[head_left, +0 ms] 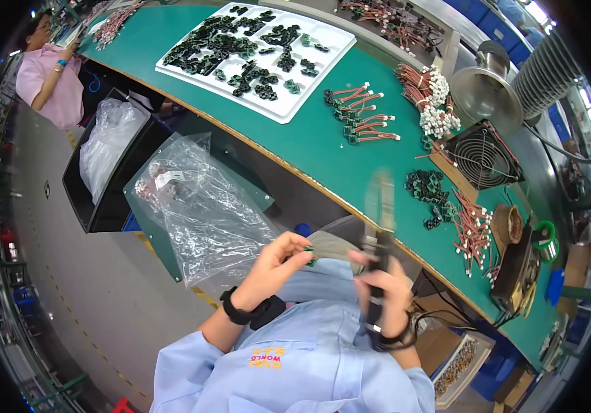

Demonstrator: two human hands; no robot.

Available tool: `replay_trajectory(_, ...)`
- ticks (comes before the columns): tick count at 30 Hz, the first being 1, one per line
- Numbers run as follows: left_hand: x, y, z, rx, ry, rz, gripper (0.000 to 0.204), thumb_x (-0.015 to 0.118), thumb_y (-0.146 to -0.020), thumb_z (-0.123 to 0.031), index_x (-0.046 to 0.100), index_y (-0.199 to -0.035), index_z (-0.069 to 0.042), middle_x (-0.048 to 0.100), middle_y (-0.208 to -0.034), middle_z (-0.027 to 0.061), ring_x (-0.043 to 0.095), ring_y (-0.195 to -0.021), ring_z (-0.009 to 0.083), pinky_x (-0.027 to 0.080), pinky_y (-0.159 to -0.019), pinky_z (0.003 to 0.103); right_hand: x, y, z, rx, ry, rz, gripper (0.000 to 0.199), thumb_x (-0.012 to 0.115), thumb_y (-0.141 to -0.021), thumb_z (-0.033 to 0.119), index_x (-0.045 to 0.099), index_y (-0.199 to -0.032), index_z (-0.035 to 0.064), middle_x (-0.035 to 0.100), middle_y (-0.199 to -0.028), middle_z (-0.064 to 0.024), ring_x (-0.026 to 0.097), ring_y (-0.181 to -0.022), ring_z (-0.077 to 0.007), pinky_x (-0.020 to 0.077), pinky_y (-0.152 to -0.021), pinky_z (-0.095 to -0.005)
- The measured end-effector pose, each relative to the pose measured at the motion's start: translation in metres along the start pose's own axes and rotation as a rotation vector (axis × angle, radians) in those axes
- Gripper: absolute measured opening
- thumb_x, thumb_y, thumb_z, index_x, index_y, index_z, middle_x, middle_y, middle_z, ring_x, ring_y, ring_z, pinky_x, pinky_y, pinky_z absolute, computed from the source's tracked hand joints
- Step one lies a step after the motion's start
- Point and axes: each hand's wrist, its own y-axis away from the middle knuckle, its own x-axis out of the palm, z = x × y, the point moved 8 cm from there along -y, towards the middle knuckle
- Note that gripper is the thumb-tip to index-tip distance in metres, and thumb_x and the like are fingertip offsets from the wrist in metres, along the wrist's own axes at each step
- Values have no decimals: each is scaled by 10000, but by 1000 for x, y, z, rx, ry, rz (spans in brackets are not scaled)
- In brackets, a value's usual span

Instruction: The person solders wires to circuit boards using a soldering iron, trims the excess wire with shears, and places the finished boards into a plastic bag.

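Right hand (393, 292), dark-handled tool (378, 253) blurred; green piece (311, 260) partly hidden by left hand (277, 265).

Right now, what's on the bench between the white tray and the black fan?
In the head view, small boards with reddish wires lie nearest the white tray, then bundled white-plugged wires nearer the black fan.

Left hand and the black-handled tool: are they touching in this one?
Apart. The head view shows light blue clothing between the left hand and the black-handled tool, which the right hand holds.
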Motion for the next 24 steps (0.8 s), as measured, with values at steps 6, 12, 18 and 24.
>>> replay_trajectory(6, -8, 15, -13, -11, 352, 77, 163, 551, -890, -116, 521, -1018, -20, 603, -966, 30, 557, -853, 85, 437, -750, 223, 69, -20, 22, -239, 83, 112, 312, 699, -628, 63, 567, -909, 83, 587, -803, -109, 565, -672, -269, 440, -585, -322)
replay_trajectory(12, -17, 17, -15, -1, 370, 43, 178, 492, -918, -148, 514, -1030, -12, 593, -973, 62, 526, -777, 79, 423, -712, 215, 55, -13, 9, -213, 107, 47, 296, 686, -616, 58, 580, -890, 91, 565, -785, -87, 539, -623, -251, 429, -563, -312)
replay_trajectory(18, -44, 18, -33, 95, 317, 3, 264, 413, -951, -251, 503, -999, -7, 570, -860, 81, 474, -639, 99, 389, -619, 215, -15, -34, -8, -115, 485, -244, 313, 727, -652, -37, 532, -870, 76, 629, -969, -130, 618, -822, -219, 493, -707, -305)
replay_trajectory(24, -44, 26, -56, 139, 334, 70, 234, 403, -960, -237, 497, -957, -23, 565, -823, 62, 453, -607, 84, 386, -613, 210, 74, -44, 16, -256, -6, 97, 334, 627, -674, -20, 521, -973, 83, 563, -777, -81, 557, -669, -240, 438, -610, -333)
